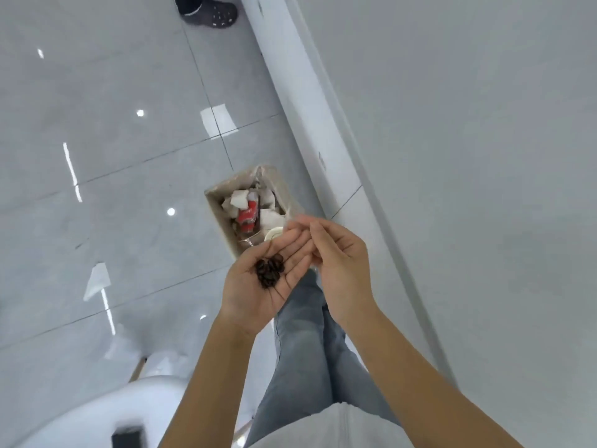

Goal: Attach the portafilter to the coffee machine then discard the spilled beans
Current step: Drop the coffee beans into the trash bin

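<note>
A: Where are the beans [270,270] now?

B: They lie in a small dark heap in the palm of the left hand [258,286], which is spread flat, palm up, only carrying them. The right hand [339,263] is at 3 o'clock from it, touching its fingertips, loosely curved and with nothing in it.

A: And the bin?

B: The waste bin [214,202] stands on the floor at 12 o'clock from the hands, just beyond the fingers, already with papers and 1 red can [248,215] inside.

A: So how much is done?

B: I judge the beans are collected but not yet discarded. The portafilter and machine are not in view, so that step I cannot confirm.
</note>
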